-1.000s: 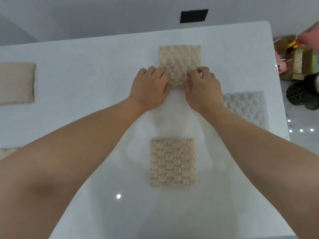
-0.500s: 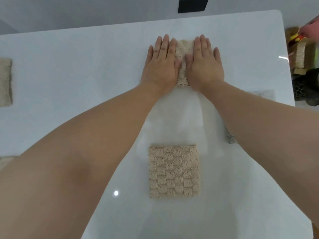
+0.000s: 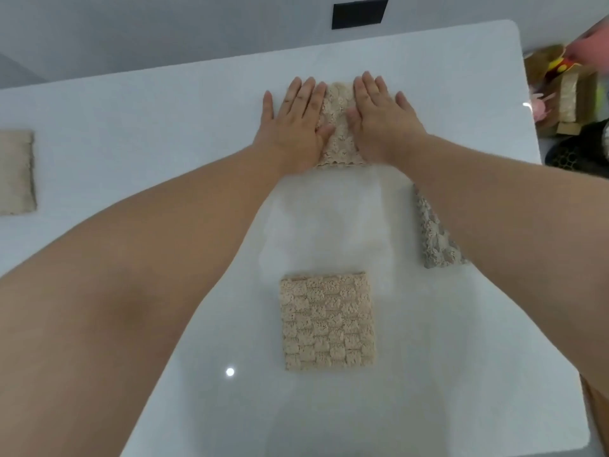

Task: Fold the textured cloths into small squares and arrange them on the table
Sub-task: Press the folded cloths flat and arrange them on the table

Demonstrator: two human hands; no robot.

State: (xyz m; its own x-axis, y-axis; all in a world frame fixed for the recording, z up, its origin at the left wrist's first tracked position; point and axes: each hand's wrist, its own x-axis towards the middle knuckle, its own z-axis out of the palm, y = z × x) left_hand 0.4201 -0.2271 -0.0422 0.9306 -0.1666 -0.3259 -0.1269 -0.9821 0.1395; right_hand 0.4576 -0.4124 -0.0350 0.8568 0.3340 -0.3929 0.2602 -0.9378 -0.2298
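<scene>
Folded beige bubble-textured cloth (image 3: 339, 127) toward the far middle of the glossy white table (image 3: 164, 103), pinned flat under both palms. Left hand (image 3: 295, 127) spread open over the cloth's left half, fingers straight and slightly fanned, thumb lying inward on the fabric. Right hand (image 3: 384, 122) likewise flat and open over the right half, fingers pointing away, nothing clasped by either. Only a narrow strip of fabric showing between the two hands, plus the scalloped near edge below the wrists. Closer in, near the table's centre, a second beige textured cloth (image 3: 328, 321) folded into a neat square, lying free and well apart from the hands. To the right, a grey textured cloth (image 3: 435, 239), mostly hidden under the right forearm, just a wedge visible. At the far left edge, a plain tan folded cloth (image 3: 16, 173), cut off by the frame. Beyond the far edge, a black rectangular panel (image 3: 360, 13) on the grey wall. Off the right corner, blurred cardboard and colourful clutter (image 3: 566, 90), too indistinct to identify.
</scene>
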